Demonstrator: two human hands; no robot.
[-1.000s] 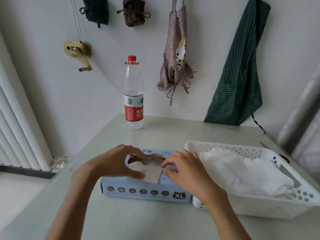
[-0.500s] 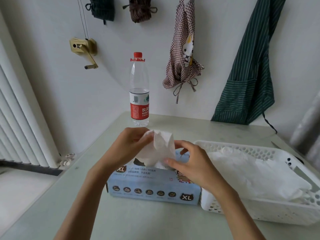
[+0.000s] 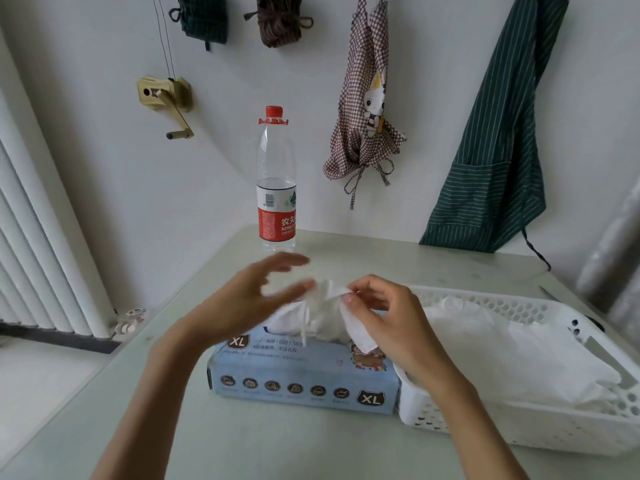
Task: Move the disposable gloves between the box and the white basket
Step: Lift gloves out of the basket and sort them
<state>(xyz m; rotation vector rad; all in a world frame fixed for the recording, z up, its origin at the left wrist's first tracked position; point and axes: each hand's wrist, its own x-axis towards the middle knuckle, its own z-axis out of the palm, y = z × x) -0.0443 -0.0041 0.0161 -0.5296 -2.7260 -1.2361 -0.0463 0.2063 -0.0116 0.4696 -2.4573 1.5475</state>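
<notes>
Head view: right hand (image 3: 388,317) fingers pinch one glove (image 3: 325,317) above one box (image 3: 301,372); blurred left hand (image 3: 249,299) seemingly released.

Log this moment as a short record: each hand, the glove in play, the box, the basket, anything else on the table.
left hand: blurred, fingers spread, beside the glove; contact cannot be told
right hand: pinches the glove's upper edge
glove: white, hangs over the box's top, between the hands
box: blue, marked XL, lies flat, its right end against the basket
white basket: perforated, right of the box, holds a heap of white gloves
water bottle: upright behind the box, red cap on
</notes>
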